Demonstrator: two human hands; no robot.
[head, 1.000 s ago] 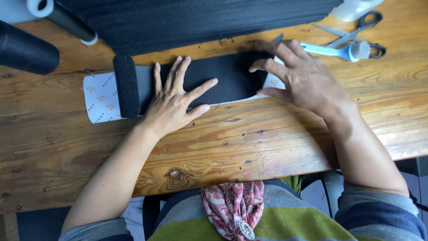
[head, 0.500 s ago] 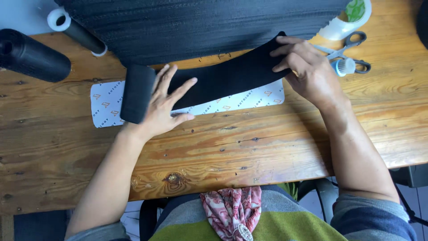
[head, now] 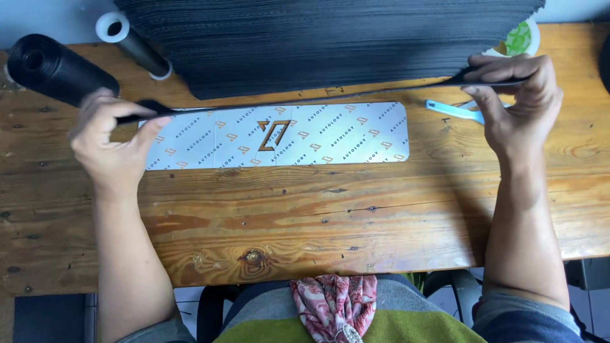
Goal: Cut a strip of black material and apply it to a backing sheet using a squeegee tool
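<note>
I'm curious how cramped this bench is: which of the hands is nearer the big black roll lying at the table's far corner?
Left. The left hand sits just beside the big black roll; the right hand is far across the wooden table.

The counter (head: 305,216) is varnished wood, knotty and scuffed, with a soft sheen. On it lies a smooth, glossy printed card sheet (head: 279,135). The black strip (head: 305,100) looks thin, matt and flexible. The stacked sheets (head: 330,38) behind look like matt, ribbed dark felt.
</note>
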